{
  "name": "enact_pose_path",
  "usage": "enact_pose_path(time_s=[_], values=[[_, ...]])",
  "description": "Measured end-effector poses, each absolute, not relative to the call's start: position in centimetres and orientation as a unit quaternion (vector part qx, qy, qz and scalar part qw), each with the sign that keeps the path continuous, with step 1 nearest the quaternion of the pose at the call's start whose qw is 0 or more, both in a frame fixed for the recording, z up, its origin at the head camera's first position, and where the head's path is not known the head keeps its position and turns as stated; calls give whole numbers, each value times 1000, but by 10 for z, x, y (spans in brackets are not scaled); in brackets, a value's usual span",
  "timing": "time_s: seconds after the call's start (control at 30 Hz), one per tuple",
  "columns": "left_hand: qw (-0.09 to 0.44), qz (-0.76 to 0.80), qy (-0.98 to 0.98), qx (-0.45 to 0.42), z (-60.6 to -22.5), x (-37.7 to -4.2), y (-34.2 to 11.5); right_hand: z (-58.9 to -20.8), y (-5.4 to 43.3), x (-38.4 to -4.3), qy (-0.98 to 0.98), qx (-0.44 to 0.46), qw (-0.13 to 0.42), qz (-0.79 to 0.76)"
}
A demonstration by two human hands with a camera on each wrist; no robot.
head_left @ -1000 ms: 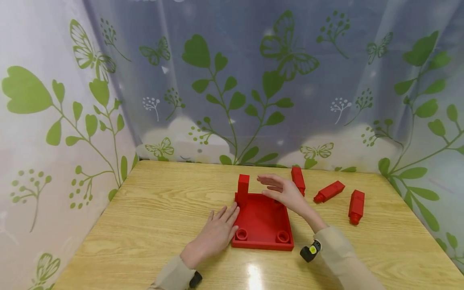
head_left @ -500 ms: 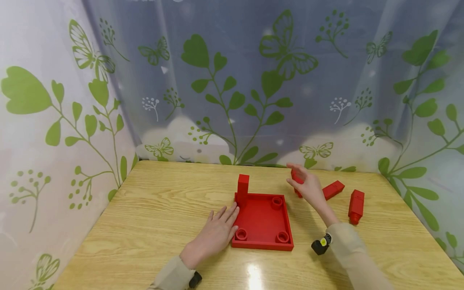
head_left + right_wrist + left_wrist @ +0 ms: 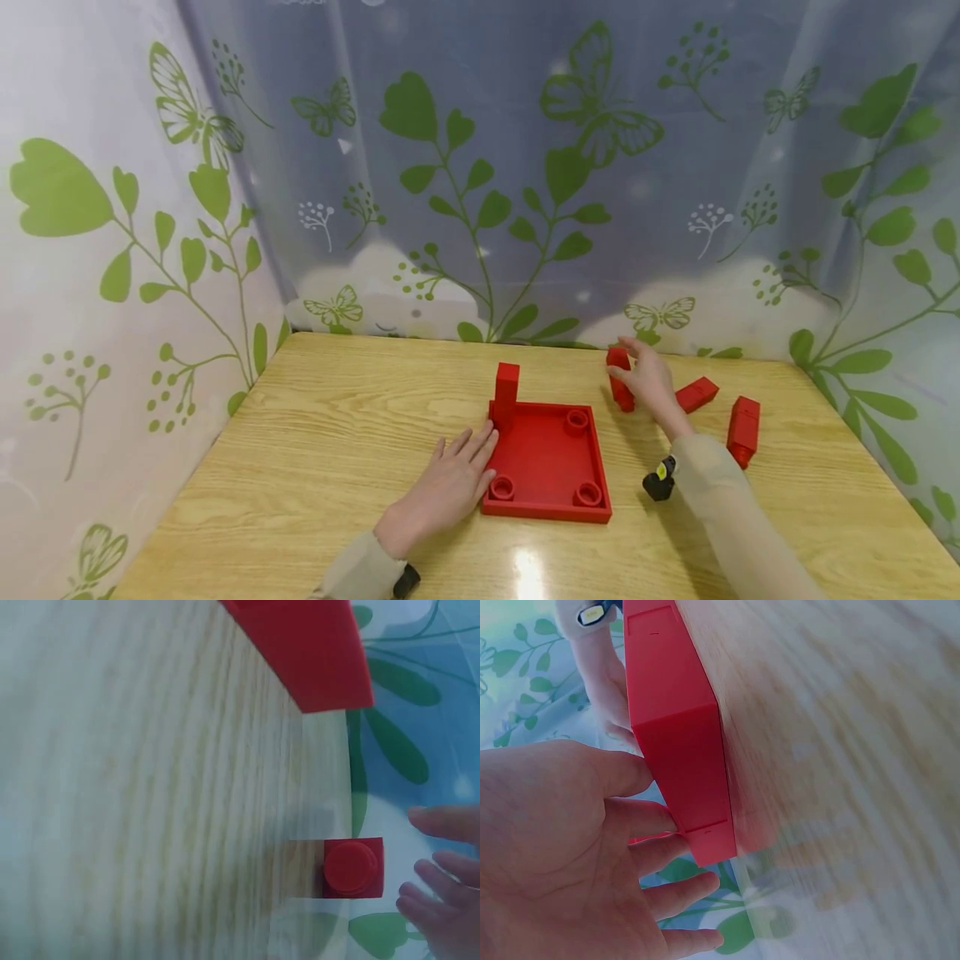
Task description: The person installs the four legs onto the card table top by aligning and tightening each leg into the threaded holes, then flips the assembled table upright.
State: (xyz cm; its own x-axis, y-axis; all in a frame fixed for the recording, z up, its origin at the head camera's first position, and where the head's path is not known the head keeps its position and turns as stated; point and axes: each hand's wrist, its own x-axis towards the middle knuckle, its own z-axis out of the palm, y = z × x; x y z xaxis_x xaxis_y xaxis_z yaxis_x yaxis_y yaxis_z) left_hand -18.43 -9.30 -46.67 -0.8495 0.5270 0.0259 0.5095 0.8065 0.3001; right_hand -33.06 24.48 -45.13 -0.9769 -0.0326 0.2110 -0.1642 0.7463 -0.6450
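Observation:
A square red tray-like base (image 3: 543,458) with raised edges and round sockets in its corners lies on the table. One red square-section peg (image 3: 506,385) stands upright in its far left corner. Flat against the base's left wall, my left hand (image 3: 442,487) rests with fingers spread; the left wrist view shows its fingertips (image 3: 660,819) at that wall. My right hand (image 3: 648,383) is over a lying red peg (image 3: 621,395) at the back, thumb and forefinger apart around it. In the right wrist view a gap shows between the fingers and that peg's round end (image 3: 351,868).
Two more red pegs lie to the right, one angled (image 3: 696,395) beside the right hand and one nearer (image 3: 743,427). The wooden table (image 3: 322,417) ends at a leaf-patterned curtain (image 3: 480,208) behind, with more cloth at both sides.
My right hand has moved right, from above the base's far right corner to the back peg, uncovering that corner's socket. The left hand stays at the wall.

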Motion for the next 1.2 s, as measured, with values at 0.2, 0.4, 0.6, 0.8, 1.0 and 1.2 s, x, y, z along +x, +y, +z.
enact_pose_path(time_s=[0.2, 0.4, 0.6, 0.8, 1.0, 1.2], values=[[29, 148, 950, 272, -467, -184, -94, -454, 244, -340, -948, 20, 62, 311], [25, 147, 950, 274, -465, -183, -92, -456, 247, -342, -957, 10, 50, 285], [28, 145, 951, 270, -466, -183, -93, -456, 248, -339, -961, 23, 23, 276], [25, 147, 950, 273, -464, -182, -93, -457, 247, -336, -965, 43, 23, 258], [24, 150, 949, 275, -462, -181, -93, -458, 243, -338, -968, 22, 14, 249], [26, 152, 950, 272, -461, -180, -93, -459, 243, -336, -969, 12, 24, 247]])
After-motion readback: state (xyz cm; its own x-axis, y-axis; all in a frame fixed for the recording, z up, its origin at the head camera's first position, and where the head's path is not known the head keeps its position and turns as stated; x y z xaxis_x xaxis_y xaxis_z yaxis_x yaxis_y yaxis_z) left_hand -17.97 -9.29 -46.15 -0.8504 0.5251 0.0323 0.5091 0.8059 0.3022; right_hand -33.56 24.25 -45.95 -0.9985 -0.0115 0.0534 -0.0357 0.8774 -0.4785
